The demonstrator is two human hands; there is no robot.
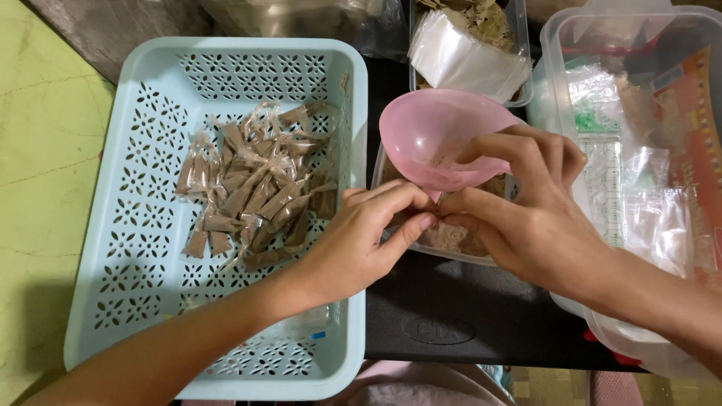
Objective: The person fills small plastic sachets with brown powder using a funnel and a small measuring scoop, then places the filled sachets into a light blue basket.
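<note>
The right hand is gripping a pink funnel over a clear tub of brown powder, while the left hand is pinching at the funnel's spout, fingertips meeting the right's. Small sealed packets of brown powder are lying heaped in a pale blue perforated basket just beside the left wrist.

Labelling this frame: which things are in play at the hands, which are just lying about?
In play:
- pink funnel, in the right hand
- left hand, fingertips meeting the right under the funnel
- small tub of brown powder beneath
- blue basket of filled brown sachets

Lying about:
- stack of empty clear bags
- large clear bin of packaging
</note>
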